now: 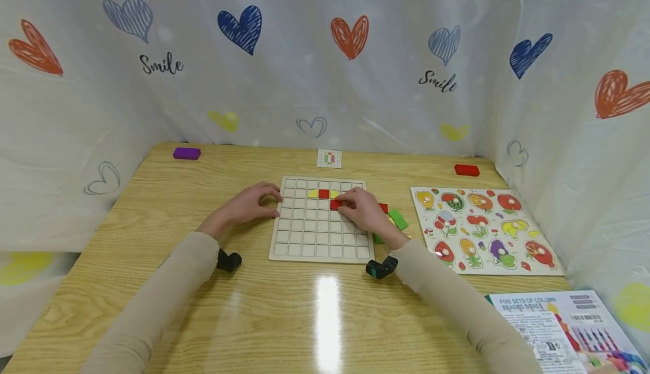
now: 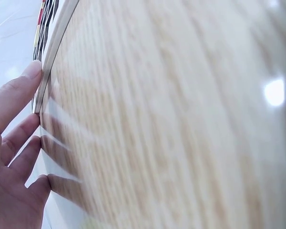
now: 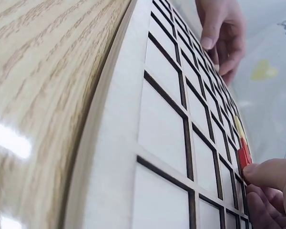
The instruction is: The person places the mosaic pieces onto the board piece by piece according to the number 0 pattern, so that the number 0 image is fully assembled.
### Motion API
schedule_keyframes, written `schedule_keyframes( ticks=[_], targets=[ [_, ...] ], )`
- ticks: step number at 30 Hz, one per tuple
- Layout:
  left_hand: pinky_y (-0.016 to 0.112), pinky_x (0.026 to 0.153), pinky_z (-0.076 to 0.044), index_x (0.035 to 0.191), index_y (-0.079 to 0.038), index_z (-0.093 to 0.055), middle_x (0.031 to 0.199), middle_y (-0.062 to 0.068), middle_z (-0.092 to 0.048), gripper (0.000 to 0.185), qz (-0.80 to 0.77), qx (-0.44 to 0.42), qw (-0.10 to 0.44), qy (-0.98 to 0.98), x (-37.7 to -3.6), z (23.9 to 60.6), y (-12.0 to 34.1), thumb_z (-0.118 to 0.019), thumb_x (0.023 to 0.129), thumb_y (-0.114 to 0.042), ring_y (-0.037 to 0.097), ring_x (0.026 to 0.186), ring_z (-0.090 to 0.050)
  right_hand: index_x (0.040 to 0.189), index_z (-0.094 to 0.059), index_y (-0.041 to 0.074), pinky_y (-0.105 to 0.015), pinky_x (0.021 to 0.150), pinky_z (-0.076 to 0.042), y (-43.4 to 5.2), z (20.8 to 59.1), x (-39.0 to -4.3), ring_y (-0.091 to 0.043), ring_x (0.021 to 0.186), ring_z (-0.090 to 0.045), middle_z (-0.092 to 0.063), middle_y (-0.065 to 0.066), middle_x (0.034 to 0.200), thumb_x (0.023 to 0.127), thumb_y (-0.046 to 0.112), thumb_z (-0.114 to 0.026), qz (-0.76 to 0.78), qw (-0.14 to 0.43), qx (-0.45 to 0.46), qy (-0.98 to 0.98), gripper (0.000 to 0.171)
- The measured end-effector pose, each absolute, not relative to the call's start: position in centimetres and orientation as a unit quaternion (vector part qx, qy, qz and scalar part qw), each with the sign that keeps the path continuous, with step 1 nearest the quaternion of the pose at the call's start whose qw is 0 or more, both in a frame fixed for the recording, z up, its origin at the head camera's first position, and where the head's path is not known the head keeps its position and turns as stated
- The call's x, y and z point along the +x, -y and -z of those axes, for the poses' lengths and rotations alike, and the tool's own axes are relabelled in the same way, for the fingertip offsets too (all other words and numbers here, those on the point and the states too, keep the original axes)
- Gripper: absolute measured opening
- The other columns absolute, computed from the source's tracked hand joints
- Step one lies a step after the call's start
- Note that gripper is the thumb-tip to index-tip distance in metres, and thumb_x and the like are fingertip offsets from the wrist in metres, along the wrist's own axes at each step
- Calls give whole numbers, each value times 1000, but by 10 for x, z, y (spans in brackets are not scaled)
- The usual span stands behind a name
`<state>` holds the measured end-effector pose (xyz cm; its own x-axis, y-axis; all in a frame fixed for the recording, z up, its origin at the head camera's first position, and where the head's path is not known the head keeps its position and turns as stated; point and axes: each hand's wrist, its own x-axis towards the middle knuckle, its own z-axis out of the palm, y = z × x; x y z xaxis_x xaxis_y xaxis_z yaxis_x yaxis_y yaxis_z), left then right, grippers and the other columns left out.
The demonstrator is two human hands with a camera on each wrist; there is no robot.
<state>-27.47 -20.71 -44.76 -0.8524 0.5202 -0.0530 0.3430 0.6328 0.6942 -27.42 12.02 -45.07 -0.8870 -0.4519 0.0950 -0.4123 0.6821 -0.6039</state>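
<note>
Right hand [image 1: 363,207], frame centre, pinches a red block [image 1: 334,205] at thumb and fingertips. Left hand [image 1: 249,202], fingers loosely spread, grips nothing, touches grid board [image 1: 298,233] at its left edge. Block lies rightward of left hand, right hand nearer; long axis hidden. Board's cells just beyond: yellow piece [image 1: 313,193], red square [image 1: 324,193].

The right hand [image 1: 363,210] and wrist partly hide the loose pieces [image 1: 398,219] beside the right edge of the grid board [image 1: 302,224]. On the card [image 1: 329,158] by the table's far edge, the pattern is too small to read; toward the right edge, the printed box [image 1: 545,306] is cut off below.
</note>
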Motion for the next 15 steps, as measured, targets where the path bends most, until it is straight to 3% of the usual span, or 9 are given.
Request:
schedule_keyframes(
  ticks=[15],
  targets=[
    [55,112,-29,119,-8,-64,145,15,-43,33,-351,242,122,-896,-274,448,207,-72,91,-23,37,137,-35,115,-72,5,-34,79,-52,-116,451,-273,-21,90,-58,-62,-9,105,93,13,-67,324,24,-222,-919,24]
  ],
)
